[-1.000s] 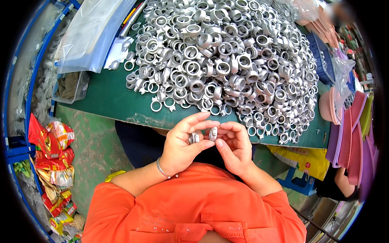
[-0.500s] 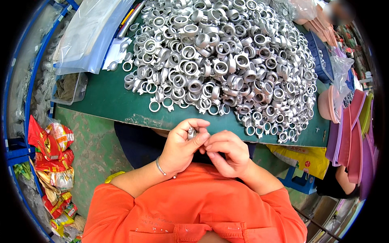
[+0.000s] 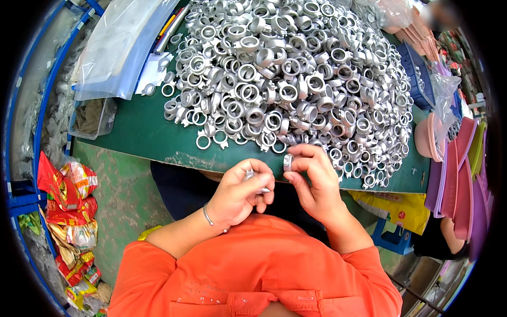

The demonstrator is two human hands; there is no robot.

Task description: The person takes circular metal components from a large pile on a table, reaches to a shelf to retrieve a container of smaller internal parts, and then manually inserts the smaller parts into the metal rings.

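Note:
My left hand, with a metal bangle at the wrist, is closed round a small silver metal tool. Most of that tool is hidden by the fingers, so I cannot tell its kind. Between the fingertips of my right hand is a silver metal ring, seen edge-on at the table's front edge. The hands are apart. Just beyond them a large heap of similar metal rings, many with small side lugs, covers much of the green table.
At left are a plastic sleeve of papers, a clear tub and blue shelving. A blue crate, a pink bin and purple and pink trays stand at right. A blue stool is below.
My hands have moved apart. The right hand has gone up and to the right, toward the heap, and a ring now shows in its fingers. The left hand still grips the tool.

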